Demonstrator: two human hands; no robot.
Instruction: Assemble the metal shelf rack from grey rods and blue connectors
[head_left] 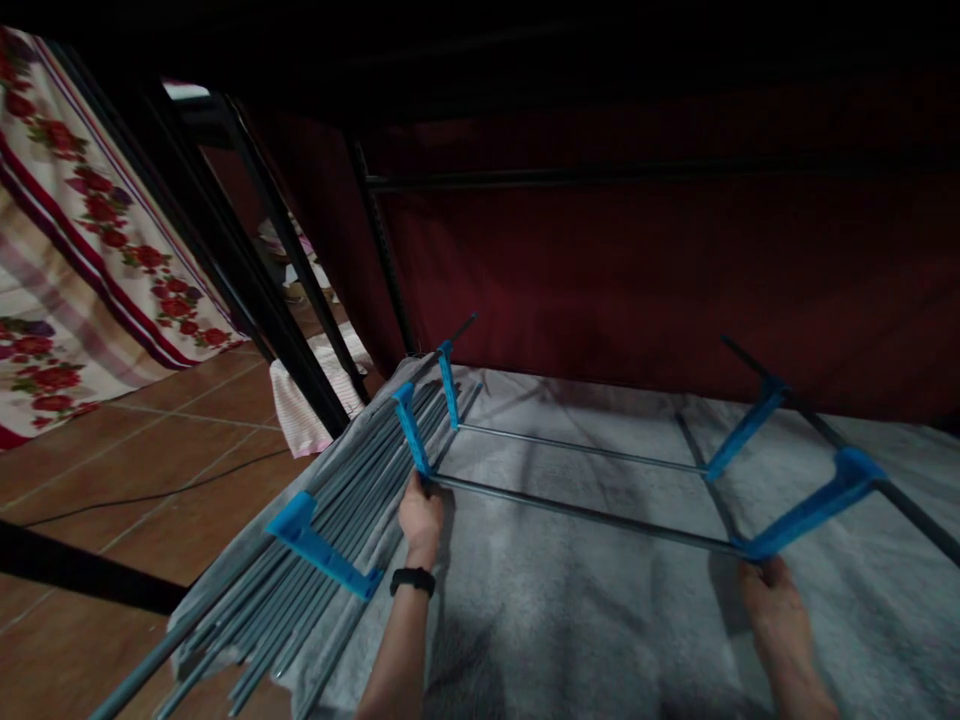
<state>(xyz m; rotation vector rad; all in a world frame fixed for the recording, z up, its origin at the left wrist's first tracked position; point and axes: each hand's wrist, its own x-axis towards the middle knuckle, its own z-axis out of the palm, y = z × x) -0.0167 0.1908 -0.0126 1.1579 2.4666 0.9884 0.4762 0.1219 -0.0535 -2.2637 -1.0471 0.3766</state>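
Rod frame (585,513), between and beyond left hand (421,518) and right hand (774,605), each pinching a corner

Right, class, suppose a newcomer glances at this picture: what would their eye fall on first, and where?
Probably the bright blue brackets on the metal frame across the middle, with the left grip and the right grip at its near lower corners. Next, perhaps, the bundle of grey rods left of the frame's middle, then the red-flowered fabric at upper left.
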